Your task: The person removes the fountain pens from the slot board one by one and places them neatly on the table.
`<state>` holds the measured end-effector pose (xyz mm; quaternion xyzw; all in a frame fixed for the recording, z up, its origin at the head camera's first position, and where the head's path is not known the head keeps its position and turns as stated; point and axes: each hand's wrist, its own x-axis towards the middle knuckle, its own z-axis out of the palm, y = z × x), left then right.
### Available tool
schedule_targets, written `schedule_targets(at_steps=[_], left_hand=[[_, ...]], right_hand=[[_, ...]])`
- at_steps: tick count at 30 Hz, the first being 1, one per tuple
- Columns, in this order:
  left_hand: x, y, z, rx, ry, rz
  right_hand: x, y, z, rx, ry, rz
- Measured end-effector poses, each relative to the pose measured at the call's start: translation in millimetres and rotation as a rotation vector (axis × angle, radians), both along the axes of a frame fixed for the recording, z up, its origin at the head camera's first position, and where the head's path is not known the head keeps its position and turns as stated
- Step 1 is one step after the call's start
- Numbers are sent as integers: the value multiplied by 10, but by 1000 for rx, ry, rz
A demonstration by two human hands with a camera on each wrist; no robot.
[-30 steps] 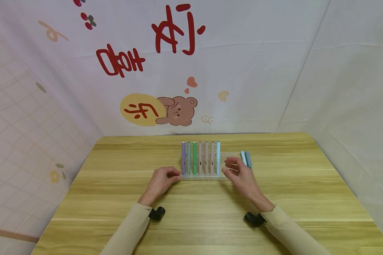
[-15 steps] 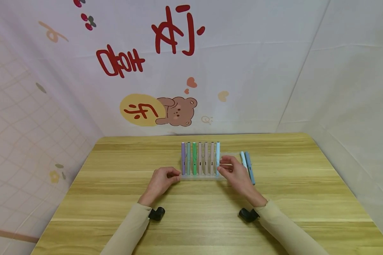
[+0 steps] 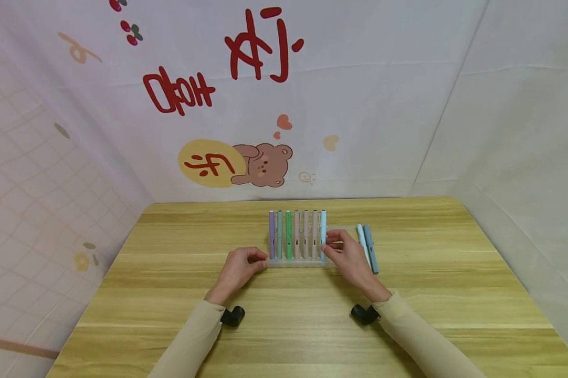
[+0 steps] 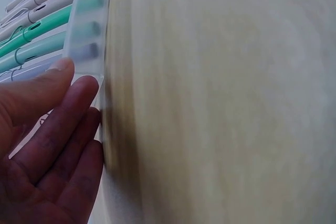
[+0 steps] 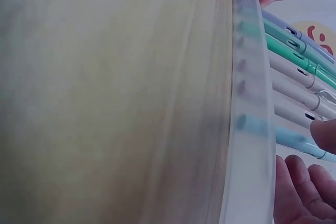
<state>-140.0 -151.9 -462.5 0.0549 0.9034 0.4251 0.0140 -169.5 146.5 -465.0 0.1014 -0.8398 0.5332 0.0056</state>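
Note:
A clear pen holder (image 3: 293,264) stands on the table with a row of pens upright in it: purple, teal, green, several greyish-pink ones, then a light blue pen (image 3: 323,226) at the right end. My left hand (image 3: 237,268) pinches the left end of the holder between thumb and fingers, beside the purple pen (image 3: 272,233). At the other end, my right hand (image 3: 352,260) has its thumb and fingertips round the lower part of the light blue pen. Seen from the right wrist, the thumb (image 5: 324,136) overlaps this pen, with the fingers on its other side.
To the right of the holder, a pale blue pen (image 3: 361,234) and a darker blue pen (image 3: 371,249) lie side by side on the wooden table (image 3: 284,325), the pale one partly behind my right hand. A printed cloth wall (image 3: 374,105) rises behind the table.
My right hand has moved left from beside the lying pens to the light blue pen and closed in on it, uncovering more of the lying pens. My left hand has stayed put.

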Motion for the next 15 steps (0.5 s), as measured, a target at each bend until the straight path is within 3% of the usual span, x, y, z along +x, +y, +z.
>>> schedule_targets(at_steps=[15], left_hand=[[-11,-6,7,11,6,-6]], right_hand=[[-47,-29,-1,84,16,-41]])
